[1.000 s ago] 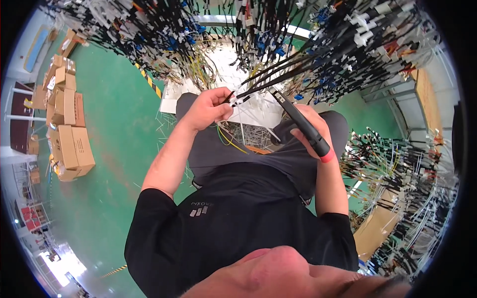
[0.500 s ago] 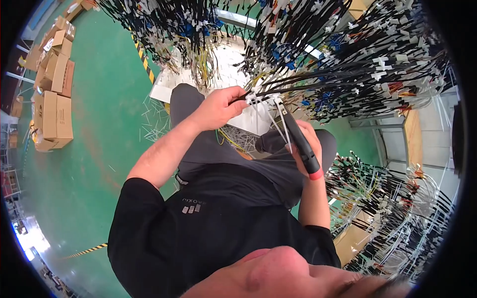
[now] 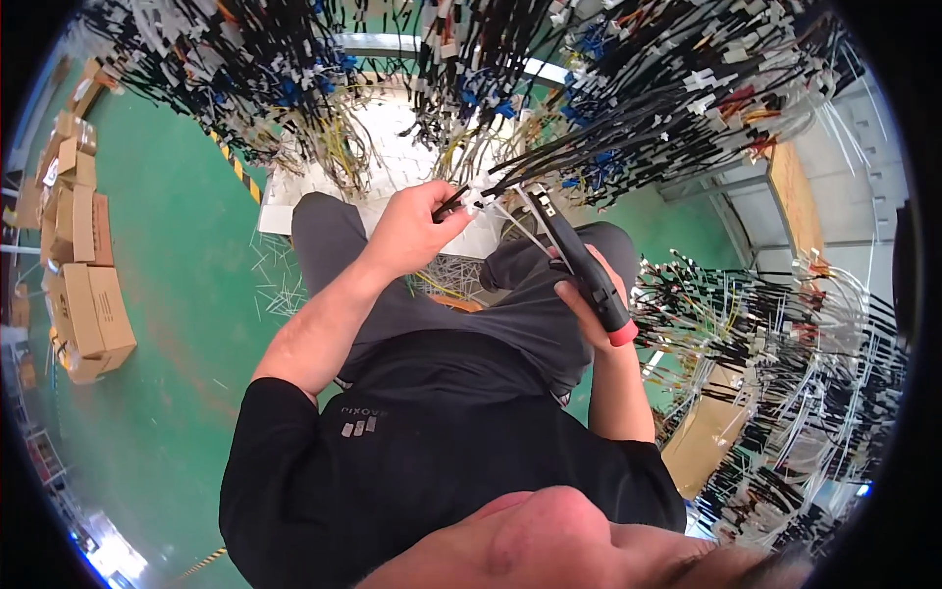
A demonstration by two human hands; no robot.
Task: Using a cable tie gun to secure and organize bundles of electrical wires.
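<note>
My left hand (image 3: 417,226) pinches a bundle of black cables (image 3: 549,152) close to its end. White connectors (image 3: 478,190) sit on the bundle just beyond my fingertips, and the cables run off to the upper right into a hanging mass. In my right hand (image 3: 601,294) is a black cable tie gun (image 3: 574,253) with a red knob at its rear. The gun's nose points up and left, a short way right of the connectors. A thin white cable tie (image 3: 525,228) slants down from the connectors toward the gun; whether the nose grips it, I cannot tell.
Dense cable harnesses (image 3: 235,79) hang ahead and at the right. Past my knees is a white surface (image 3: 388,123). Cut white tie ends (image 3: 275,280) litter the green floor (image 3: 186,294). Cardboard boxes (image 3: 93,309) line the far left; more harnesses (image 3: 726,304) lie at my right.
The view has shifted, so the surroundings appear moved left. The tie gun's nose has come away from the bundle, and the tie's loose strip now hangs apart from it.
</note>
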